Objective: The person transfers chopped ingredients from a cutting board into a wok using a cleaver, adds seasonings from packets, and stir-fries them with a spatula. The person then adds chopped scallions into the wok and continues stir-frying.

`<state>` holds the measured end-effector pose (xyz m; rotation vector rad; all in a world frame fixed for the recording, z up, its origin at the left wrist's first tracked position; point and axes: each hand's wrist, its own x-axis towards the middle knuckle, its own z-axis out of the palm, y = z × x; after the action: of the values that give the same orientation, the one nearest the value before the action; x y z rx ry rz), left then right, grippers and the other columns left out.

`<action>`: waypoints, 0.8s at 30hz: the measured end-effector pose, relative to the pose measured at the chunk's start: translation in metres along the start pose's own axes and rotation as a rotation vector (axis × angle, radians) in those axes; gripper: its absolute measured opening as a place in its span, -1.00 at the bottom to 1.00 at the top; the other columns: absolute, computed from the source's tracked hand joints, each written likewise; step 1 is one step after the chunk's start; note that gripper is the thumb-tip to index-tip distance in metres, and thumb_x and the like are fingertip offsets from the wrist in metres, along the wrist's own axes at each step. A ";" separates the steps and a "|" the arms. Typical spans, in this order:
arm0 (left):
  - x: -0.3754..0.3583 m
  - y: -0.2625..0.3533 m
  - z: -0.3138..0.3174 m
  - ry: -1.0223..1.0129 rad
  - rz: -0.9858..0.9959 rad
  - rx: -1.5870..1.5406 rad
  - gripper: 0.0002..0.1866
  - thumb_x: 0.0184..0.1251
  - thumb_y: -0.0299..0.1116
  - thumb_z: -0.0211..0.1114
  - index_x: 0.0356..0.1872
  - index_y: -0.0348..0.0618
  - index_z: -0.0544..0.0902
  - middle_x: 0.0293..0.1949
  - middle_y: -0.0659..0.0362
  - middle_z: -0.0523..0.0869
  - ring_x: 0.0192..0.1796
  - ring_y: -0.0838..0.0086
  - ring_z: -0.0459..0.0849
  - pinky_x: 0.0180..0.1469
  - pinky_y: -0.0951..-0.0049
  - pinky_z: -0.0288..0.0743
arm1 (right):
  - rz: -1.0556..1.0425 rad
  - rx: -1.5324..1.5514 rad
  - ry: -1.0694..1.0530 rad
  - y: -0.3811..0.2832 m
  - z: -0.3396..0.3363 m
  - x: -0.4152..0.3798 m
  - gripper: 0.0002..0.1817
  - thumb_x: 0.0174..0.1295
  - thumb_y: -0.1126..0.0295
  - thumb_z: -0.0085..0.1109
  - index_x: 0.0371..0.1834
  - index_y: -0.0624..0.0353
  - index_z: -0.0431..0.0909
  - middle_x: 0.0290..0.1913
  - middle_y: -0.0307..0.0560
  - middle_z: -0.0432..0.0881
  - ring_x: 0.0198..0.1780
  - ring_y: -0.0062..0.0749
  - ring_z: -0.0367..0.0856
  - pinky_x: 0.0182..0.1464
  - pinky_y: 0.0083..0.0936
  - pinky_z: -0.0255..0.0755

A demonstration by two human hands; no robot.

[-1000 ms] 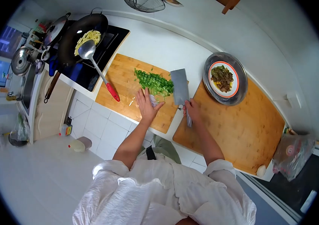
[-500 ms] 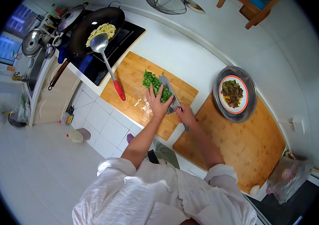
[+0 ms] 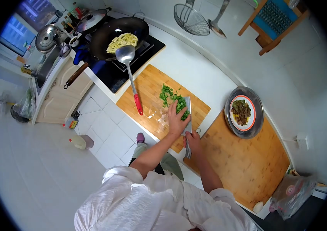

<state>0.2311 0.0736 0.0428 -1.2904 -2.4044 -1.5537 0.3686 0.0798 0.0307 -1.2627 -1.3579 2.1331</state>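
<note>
Presently, left hand (image 3: 176, 122) spread over chopped green vegetable (image 3: 180, 102); right hand (image 3: 193, 141) grips broad steel cleaver (image 3: 188, 127); we advise keeping clear of edge.

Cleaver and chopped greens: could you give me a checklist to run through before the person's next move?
1. Right hand gripping the cleaver: ok.
2. Left hand clear of the sharp edge: cannot tell, the edge is hidden.
3. All chopped greens gathered at the blade: not ok, some lie apart on the cutting board.
4. Wok on the cooktop: ok.
5. Heat off: cannot tell.
</note>
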 end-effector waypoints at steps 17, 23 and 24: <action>0.309 -0.026 -0.187 0.170 0.256 -0.033 -0.65 -0.06 -0.26 0.44 -0.18 -0.12 0.71 0.23 -0.16 0.37 0.28 -0.07 0.24 0.33 0.10 0.15 | -0.261 0.092 -0.130 -0.253 0.249 0.084 -0.82 0.37 0.31 -0.02 -0.31 0.17 0.35 -0.61 -0.20 0.44 -0.72 -0.53 0.40 -0.72 -0.54 0.34; 0.441 -0.128 -0.224 -0.015 0.054 0.084 -0.56 0.31 0.01 0.11 0.10 0.03 0.58 0.28 -0.01 0.36 0.36 0.02 0.17 0.35 -0.02 0.01 | -0.393 -0.509 0.027 -0.329 0.330 0.199 -0.80 0.21 0.36 0.04 -0.29 0.33 0.46 -0.43 0.11 0.63 -0.50 -0.19 0.65 -0.48 -0.30 0.54; 0.456 -0.153 -0.227 -0.071 0.047 0.169 -0.54 0.37 0.00 0.03 0.15 -0.01 0.53 0.29 0.03 0.36 0.38 0.04 0.16 0.36 -0.05 -0.02 | -0.393 -0.504 0.034 -0.336 0.337 0.214 -0.80 0.21 0.36 0.04 -0.29 0.33 0.46 -0.43 0.11 0.63 -0.50 -0.19 0.65 -0.48 -0.30 0.54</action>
<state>-0.2586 0.1618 0.2287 -1.3790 -2.4643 -1.2827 -0.0856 0.1957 0.2603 -1.0627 -2.0156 1.5510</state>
